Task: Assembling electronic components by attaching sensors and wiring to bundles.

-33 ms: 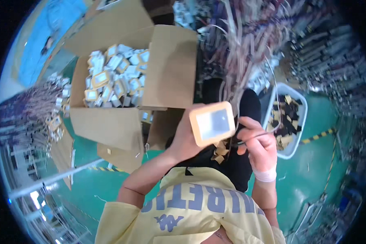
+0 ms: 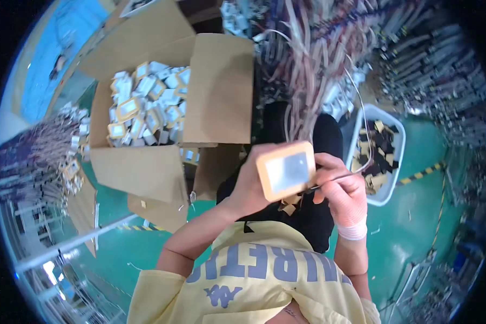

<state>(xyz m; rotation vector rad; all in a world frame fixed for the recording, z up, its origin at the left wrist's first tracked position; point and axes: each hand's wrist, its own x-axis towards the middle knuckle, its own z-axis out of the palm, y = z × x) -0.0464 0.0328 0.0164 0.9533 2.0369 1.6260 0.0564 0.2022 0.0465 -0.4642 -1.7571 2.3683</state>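
In my left hand (image 2: pixel 247 178) is a rectangular housing (image 2: pixel 287 171) with a peach-orange rim and a grey-white window face turned up. My fingers wrap its left side. My right hand (image 2: pixel 341 186), in a pale mesh covering with a white band at the wrist, is closed at the housing's right edge. It pinches a thin cable (image 2: pixel 363 108), which loops up past the white tub. The cable's tip by the housing is dark and hard to make out. Small tan pieces (image 2: pixel 290 204) lie on my lap below the housing.
An open cardboard box (image 2: pixel 221 92) at the left holds many similar orange-rimmed white housings (image 2: pixel 146 102). At the right, a white tub (image 2: pixel 400 146) contains black and tan scraps. Bundled cables (image 2: pixel 308 70) hang ahead of me. Yellow-black tape (image 2: pixel 424 174) marks the green floor.
The housing has shifted slightly right and down, tilting a little. My right hand's fingers have drawn in against its right edge with the cable. The surroundings have slid slightly left in view.
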